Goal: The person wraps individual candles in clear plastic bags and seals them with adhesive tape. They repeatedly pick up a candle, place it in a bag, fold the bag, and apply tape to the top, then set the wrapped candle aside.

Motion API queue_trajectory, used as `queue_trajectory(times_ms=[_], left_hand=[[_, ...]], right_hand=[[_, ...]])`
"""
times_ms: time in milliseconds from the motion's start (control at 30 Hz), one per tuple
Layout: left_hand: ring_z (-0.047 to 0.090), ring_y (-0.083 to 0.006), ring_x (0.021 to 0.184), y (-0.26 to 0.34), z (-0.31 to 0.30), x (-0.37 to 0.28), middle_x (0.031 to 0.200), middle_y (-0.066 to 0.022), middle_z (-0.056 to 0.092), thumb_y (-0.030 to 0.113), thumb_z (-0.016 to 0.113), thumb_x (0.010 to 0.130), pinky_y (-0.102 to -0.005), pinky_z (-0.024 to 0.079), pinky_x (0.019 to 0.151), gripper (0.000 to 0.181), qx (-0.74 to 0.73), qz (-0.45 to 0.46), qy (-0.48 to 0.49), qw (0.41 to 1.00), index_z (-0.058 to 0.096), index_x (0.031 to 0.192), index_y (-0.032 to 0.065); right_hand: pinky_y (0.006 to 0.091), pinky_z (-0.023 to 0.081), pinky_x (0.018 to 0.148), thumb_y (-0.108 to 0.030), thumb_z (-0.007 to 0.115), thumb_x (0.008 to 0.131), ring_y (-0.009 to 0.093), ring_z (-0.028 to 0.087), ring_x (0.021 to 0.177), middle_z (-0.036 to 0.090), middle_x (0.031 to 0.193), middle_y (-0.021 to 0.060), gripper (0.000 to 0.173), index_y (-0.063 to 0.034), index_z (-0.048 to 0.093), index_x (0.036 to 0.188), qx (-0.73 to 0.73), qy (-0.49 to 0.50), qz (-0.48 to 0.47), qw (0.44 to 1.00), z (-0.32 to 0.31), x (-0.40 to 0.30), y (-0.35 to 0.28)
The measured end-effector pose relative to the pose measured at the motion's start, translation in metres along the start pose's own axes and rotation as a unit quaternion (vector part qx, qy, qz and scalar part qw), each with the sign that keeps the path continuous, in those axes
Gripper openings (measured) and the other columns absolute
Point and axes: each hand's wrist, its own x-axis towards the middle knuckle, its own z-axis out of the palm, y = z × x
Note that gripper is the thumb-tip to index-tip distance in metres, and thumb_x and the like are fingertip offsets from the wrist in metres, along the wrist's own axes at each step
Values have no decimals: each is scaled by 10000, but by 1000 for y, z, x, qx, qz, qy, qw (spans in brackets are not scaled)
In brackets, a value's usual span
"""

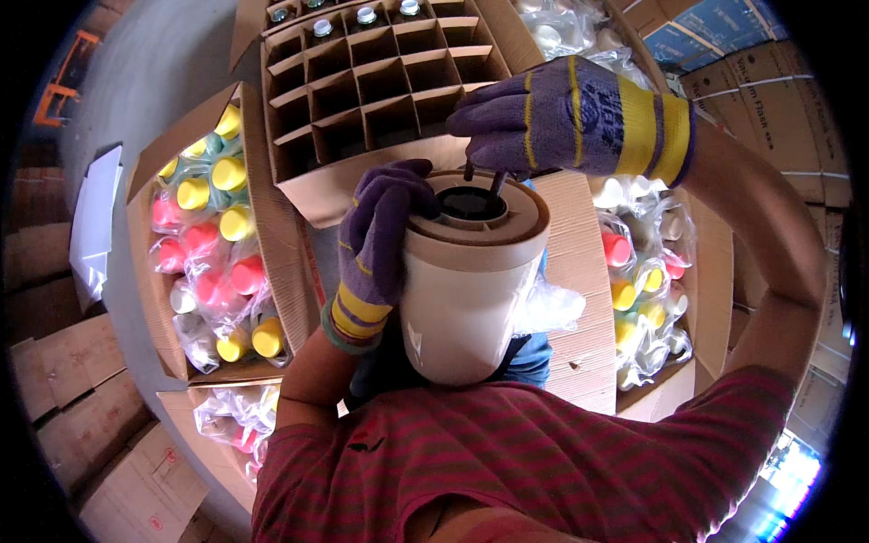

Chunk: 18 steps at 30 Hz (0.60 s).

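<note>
A cream cylindrical vessel (468, 305) stands in front of my torso, its ringed end with a dark round centre (468, 202) facing up. My gloved left hand (380, 231) grips its upper left side, with fingers over the rim. Above the ringed end, my gloved right hand (536, 125) is closed around a dark tool (497, 184) with two prongs pointing down. One prong reaches the dark centre; the rest of the tool is hidden in the hand. Clear plastic wrap (553, 309) bunches against the vessel's right side.
A partitioned cardboard box (360, 173) stands just beyond, with several white-capped bottles (366, 16) in its far cells. Open cartons at left (271, 292) and right (713, 285) hold plastic-wrapped items with coloured caps. Stacked boxes (760, 102) rise at right; more cartons (88, 400) lie at left.
</note>
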Motion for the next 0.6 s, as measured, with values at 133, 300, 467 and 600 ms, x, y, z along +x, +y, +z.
queue_trajectory(times_ms=[133,300,467,600], left_hand=[[542,-313,1093,-8,-1,1,966,-138,605,142,357,992,-391,394,970,326,-35,-6,-9,999,630,914,-17],[543,-321,1103,-15,-2,1,978,-141,609,165,364,985,-397,389,982,327,-63,8,-18,998,634,941,-14],[535,-323,1124,-23,-4,-3,1013,-146,598,323,425,958,-414,384,995,374,-33,20,-22,999,615,996,4],[539,-323,1110,-22,2,-4,1027,-155,584,381,598,838,-393,408,956,400,-100,4,-24,995,589,1009,19]], right_hand=[[352,557,874,-183,625,838,269,605,1131,627,1186,123,246,-91,633,1066,94,28,-42,994,13,-1,9],[361,556,854,-217,653,823,277,617,1101,634,1157,123,262,-88,629,1050,84,53,-114,988,20,9,15],[375,509,920,-300,668,831,256,606,1103,619,1165,110,320,-113,596,1081,95,-44,-74,992,16,19,16],[381,527,774,-314,658,869,254,655,945,653,968,126,284,-88,598,1031,127,-187,34,974,1,18,5]])
